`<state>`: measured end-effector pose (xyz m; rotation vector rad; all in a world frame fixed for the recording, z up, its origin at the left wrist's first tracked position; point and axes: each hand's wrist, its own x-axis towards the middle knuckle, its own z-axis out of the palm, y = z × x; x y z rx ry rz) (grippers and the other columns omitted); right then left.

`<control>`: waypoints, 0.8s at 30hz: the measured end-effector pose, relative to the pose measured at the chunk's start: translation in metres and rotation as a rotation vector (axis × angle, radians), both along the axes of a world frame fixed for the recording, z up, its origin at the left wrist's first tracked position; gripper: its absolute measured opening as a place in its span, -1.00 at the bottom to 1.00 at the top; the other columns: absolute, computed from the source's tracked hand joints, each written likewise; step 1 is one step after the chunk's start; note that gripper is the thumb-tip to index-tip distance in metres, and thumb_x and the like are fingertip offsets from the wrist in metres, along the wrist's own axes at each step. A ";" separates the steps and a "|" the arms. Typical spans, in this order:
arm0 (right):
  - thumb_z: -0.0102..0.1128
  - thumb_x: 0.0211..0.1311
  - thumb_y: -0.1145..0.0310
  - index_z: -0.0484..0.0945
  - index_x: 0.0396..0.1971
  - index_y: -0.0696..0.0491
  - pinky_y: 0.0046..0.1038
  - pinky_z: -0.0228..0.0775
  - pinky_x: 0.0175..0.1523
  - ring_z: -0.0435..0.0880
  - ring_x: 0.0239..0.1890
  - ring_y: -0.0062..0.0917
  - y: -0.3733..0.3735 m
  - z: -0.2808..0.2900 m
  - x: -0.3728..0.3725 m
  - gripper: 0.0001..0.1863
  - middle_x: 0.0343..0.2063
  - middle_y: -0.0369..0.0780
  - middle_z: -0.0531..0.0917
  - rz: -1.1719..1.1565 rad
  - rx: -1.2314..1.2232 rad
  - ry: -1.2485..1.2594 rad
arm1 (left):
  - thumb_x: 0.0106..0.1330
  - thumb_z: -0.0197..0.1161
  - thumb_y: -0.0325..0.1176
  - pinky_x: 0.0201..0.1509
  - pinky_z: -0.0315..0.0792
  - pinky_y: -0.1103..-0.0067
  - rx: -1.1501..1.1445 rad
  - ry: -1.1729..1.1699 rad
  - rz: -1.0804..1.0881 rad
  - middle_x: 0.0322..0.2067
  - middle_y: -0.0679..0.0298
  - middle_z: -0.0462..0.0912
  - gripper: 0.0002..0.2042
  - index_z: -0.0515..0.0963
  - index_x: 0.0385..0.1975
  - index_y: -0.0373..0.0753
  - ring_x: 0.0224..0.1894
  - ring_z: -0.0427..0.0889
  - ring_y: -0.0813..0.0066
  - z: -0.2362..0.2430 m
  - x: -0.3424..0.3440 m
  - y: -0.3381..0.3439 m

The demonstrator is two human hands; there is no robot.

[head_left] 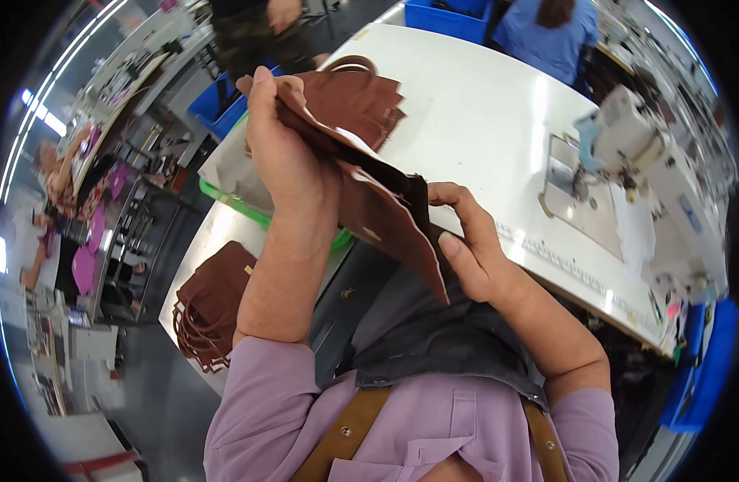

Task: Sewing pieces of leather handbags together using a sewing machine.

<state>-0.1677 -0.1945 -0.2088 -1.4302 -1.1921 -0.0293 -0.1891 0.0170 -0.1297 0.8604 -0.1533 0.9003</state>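
Note:
Between my hands, above my lap and the table's near edge, is a brown leather-like bag piece with pale raw edges and a dark inner side. It is spread apart along its upper edge. My left hand is closed on its far left end, with the thumb pointing up. On the right, my right hand pinches the dark end between thumb and fingers. Just beyond the piece lies a stack of brown pieces with a strap loop. Another stack of brown pieces with straps lies to the left of my left forearm.
A white sewing machine stands at the right of the white table. A green-rimmed tray sits under the far stack. Blue bins stand behind the table. Other people are nearby, one in a blue top.

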 end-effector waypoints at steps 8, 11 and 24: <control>0.20 0.25 0.08 0.35 0.29 0.24 -0.25 0.33 0.28 0.55 0.16 -0.21 -0.067 0.020 -0.025 -0.29 0.12 0.03 0.54 -0.213 0.080 0.021 | 0.56 -0.01 -0.19 -0.30 0.39 0.63 -0.066 0.036 -0.220 -0.51 0.44 0.40 -0.65 0.36 -0.57 -0.11 -0.44 0.43 0.63 -0.003 0.014 -0.082; -0.16 0.50 -0.11 0.40 0.28 0.22 -0.29 0.34 0.28 0.59 0.10 -0.27 -0.087 0.028 -0.024 -0.30 0.06 0.01 0.60 -0.074 0.097 0.064 | 0.52 0.09 -0.24 -0.33 0.33 0.67 0.201 0.123 -0.111 -0.51 0.49 0.44 -0.71 0.45 -0.51 -0.12 -0.45 0.41 0.71 -0.002 0.020 -0.108; -0.16 0.54 -0.15 0.52 0.15 0.14 -0.49 0.51 -0.10 0.68 -0.15 -0.56 -0.244 -0.014 0.043 -0.37 -0.07 -0.17 0.69 -0.689 -0.127 0.722 | 0.27 0.26 -0.18 0.04 0.20 0.30 2.049 -0.200 -0.592 -0.48 0.25 0.61 -0.70 0.67 -0.60 -0.27 -0.20 0.56 0.29 -0.086 0.003 -0.241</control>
